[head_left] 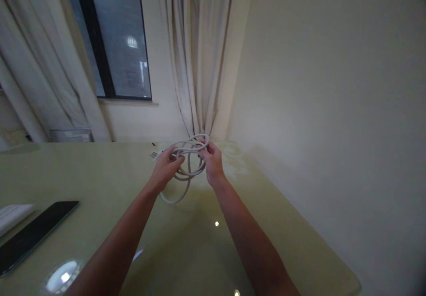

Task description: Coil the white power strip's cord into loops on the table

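A white power cord (190, 175), wound in several loose loops, is held up between my two hands over the far part of the table. My left hand (165, 166) grips the left side of the coil, thumb over the loops. The cord's plug (154, 155), with its prongs pointing left, sticks out beside that hand. On the coil's right side, the fingers of my right hand (212, 157) are closed around the loops. One longer loop hangs below the rest of the coil.
The pale green, glossy table (109, 167) reflects ceiling lights. At left lie a flat black object (40, 231) and a white object (15, 216). A wall (319, 109) runs along the right; curtains (203, 56) and a window (121, 38) are behind.
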A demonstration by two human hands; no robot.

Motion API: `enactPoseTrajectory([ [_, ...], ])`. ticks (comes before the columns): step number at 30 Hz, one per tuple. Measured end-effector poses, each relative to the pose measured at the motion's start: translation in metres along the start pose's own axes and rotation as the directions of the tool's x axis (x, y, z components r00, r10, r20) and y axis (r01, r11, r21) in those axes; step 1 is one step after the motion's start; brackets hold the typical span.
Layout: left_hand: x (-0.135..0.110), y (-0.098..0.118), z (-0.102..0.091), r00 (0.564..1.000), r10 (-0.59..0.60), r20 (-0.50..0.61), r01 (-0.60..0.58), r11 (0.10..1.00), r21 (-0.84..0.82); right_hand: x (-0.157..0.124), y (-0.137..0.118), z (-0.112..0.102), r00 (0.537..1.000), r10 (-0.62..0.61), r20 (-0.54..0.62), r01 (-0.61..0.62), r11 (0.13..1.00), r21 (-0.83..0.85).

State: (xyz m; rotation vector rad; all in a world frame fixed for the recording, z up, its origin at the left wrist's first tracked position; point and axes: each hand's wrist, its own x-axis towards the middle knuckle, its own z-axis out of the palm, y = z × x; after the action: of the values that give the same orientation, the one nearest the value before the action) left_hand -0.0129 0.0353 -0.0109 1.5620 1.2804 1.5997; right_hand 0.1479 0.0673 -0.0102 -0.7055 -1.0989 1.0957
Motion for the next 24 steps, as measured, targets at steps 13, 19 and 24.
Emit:
enactPoseTrajectory([
  [13, 0.002, -0.013, 0.001, 0.958, 0.118, 0.262, -0.141, 0.987, 0.070, -0.002, -0.002, -0.005, 0.928, 0.169, 0.333, -0.176, 0.984, -0.009],
  [19, 0.004, -0.021, -0.002, 0.988, -0.150, 0.048, 0.157, 0.964, -0.216, 0.006, -0.007, -0.014, 0.996, 0.057, 0.068, -0.066, 0.989, 0.130],
  [24, 0.009, -0.022, -0.013, 0.908, -0.414, 0.066, 0.378, 0.741, -0.554, 0.014, -0.021, -0.031, 0.998, 0.062, -0.026, -0.046, 0.914, 0.403],
])
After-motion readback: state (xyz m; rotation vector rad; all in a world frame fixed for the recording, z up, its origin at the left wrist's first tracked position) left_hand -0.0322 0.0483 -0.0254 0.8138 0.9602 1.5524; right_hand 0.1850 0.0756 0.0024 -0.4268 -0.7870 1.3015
